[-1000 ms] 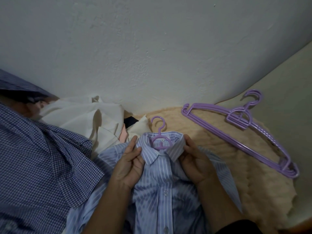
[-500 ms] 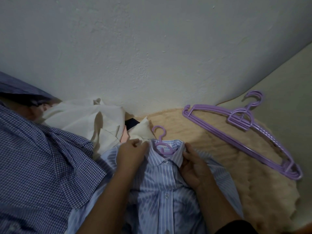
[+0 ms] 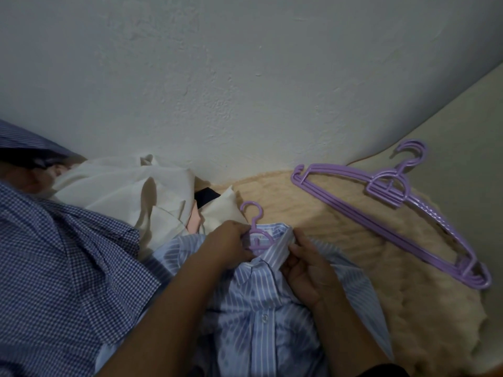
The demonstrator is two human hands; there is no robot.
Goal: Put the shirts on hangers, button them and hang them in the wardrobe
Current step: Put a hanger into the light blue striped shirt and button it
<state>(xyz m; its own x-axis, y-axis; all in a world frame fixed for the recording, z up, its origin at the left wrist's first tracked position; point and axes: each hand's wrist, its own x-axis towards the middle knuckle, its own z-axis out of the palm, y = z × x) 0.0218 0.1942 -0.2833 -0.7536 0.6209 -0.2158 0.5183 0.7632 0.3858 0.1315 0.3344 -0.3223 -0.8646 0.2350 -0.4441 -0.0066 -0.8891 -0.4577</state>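
While the left hand (image 3: 228, 244) pinches the plastic hanger (image 3: 255, 235), the right hand (image 3: 304, 270) pinches the striped shirt (image 3: 261, 308) collar.

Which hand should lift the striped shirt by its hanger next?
Left hand: it already grips the hanger at its neck. Right hand pinches the collar of the striped shirt.

Background only: rough white plaster wall (image 3: 245, 91) fills the top half. Fuzzy beige blanket (image 3: 367, 268) spreads from the wall base toward bottom right. Plain beige bed surface (image 3: 468, 126) shows past it at far right. Small dark item (image 3: 205, 195) near the wall base, mostly buried under fabric, can't ID it. Pink cloth strip (image 3: 194, 220) just below it, also mostly covered.
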